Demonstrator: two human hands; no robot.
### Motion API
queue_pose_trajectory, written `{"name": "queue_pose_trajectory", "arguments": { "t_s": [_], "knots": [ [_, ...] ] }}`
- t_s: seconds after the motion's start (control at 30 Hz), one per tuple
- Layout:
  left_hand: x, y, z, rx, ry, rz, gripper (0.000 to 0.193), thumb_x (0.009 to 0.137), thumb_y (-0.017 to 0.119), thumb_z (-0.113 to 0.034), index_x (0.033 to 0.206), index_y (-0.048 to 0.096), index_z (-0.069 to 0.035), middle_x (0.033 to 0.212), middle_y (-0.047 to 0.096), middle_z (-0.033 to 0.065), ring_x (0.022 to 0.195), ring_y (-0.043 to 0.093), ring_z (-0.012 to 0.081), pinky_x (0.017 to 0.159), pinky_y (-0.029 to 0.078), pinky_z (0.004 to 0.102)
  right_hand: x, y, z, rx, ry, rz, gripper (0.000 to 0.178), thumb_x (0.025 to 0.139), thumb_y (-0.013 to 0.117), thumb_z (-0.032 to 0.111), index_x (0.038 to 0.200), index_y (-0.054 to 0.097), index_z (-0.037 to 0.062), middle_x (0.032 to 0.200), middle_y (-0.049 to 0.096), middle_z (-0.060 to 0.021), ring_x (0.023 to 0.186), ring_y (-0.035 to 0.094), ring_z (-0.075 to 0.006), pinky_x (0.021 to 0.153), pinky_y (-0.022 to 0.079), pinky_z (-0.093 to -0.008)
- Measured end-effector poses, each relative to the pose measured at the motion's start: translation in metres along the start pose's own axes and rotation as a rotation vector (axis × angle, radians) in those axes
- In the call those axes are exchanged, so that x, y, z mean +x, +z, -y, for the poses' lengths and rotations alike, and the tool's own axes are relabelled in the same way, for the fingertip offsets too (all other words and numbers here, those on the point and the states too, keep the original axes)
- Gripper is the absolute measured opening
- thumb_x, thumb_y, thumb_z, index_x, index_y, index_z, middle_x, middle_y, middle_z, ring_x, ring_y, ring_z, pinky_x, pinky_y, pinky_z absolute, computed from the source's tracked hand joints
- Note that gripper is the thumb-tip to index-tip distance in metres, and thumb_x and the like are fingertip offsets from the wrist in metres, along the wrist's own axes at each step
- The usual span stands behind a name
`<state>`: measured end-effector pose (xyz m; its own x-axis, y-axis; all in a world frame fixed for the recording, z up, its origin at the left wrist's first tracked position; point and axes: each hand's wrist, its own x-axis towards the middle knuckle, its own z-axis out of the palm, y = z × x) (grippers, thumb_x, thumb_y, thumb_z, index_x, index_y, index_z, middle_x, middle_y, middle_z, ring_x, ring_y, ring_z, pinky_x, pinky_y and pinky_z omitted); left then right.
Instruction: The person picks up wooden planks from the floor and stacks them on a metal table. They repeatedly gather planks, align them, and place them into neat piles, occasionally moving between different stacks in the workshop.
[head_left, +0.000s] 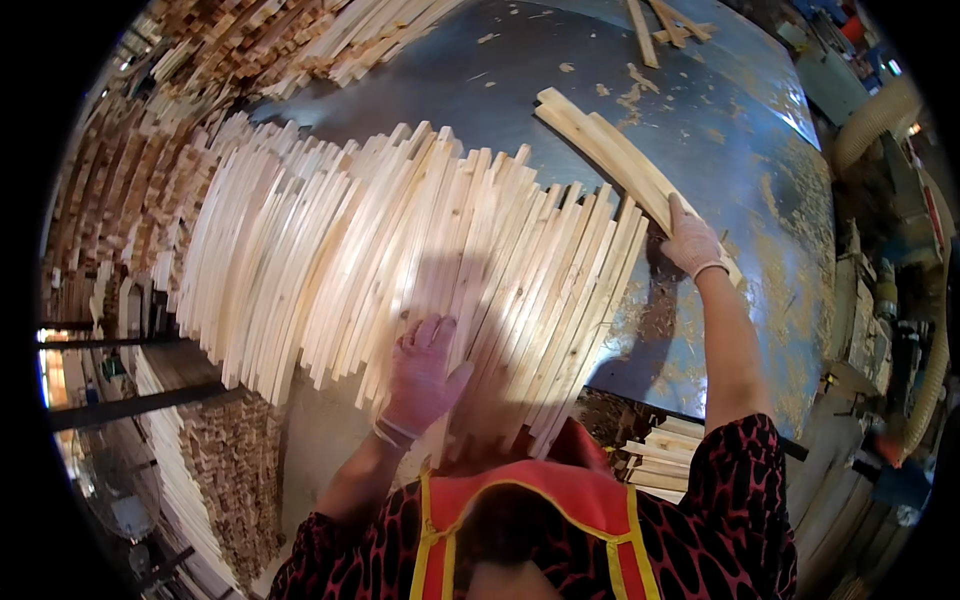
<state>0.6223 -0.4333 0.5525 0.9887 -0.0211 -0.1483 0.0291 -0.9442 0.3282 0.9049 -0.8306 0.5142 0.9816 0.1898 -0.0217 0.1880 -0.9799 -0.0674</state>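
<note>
My left hand (422, 372) lies spread flat on the slat pile (400, 250) on the metal table (740, 170); my right hand (692, 243) presses down on two loose slats (610, 150) beside it. I'd slide them flush, ends aligned.

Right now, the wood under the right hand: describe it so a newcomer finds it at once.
Start at the blue-grey metal table, dusted with sawdust. A wide row of pale wooden slats covers its left. The few slats under the gloved right hand lie apart at the row's right end, angled diagonally across the bare table.
</note>
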Motion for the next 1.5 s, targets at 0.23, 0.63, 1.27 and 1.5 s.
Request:
{"name": "queue_pose_trajectory", "arguments": {
  "t_s": [0.23,0.63,1.27,1.5],
  "knots": [
    [0.005,0.018,0.044,0.117,-0.2,-0.25,0.076,0.09,0.072,-0.039,0.151,0.045,-0.004,0.145,0.053,0.0226,0.133,0.051,0.0386,0.111,0.042,0.0496,-0.048,-0.044,0.054,0.946,0.179,0.393,0.099,0.071,0.08,0.007,0.158,0.033,0.0045,0.11,0.071,-0.0226,0.098,0.072,-0.029,0.078,0.061,-0.0409],
    [0.019,0.025,0.098,-0.288,-0.298,-0.1,0.067,0.094,0.064,-0.04,0.145,0.046,0.0,0.127,0.065,0.0267,0.111,0.066,0.0418,0.098,0.052,0.0458,-0.188,-0.013,0.271,0.729,-0.031,0.821,0.1,0.094,0.067,0.05,0.161,0.014,-0.0025,0.12,0.068,-0.0308,0.111,0.068,-0.0414,0.098,0.054,-0.0438],
    [0.022,0.039,-0.007,0.251,0.078,-0.17,0.083,0.065,0.074,-0.051,0.133,0.055,-0.006,0.134,0.048,0.0176,0.132,0.04,0.041,0.118,0.025,0.0594,-0.003,0.032,-0.075,0.187,0.285,0.171,0.057,0.086,0.072,0.031,0.136,0.061,0.0058,0.111,0.071,-0.0246,0.108,0.067,-0.0419,0.098,0.051,-0.0462],
    [0.02,0.032,-0.005,0.303,-0.003,0.08,0.091,0.084,0.06,-0.067,0.151,0.044,-0.006,0.152,0.041,0.0221,0.143,0.035,0.0407,0.125,0.014,0.0597,-0.083,0.004,0.023,1.146,0.224,0.26,0.067,0.1,0.064,0.033,0.152,0.044,-0.0032,0.101,0.071,-0.0104,0.089,0.067,-0.016,0.073,0.056,-0.0298]
  ]
}}
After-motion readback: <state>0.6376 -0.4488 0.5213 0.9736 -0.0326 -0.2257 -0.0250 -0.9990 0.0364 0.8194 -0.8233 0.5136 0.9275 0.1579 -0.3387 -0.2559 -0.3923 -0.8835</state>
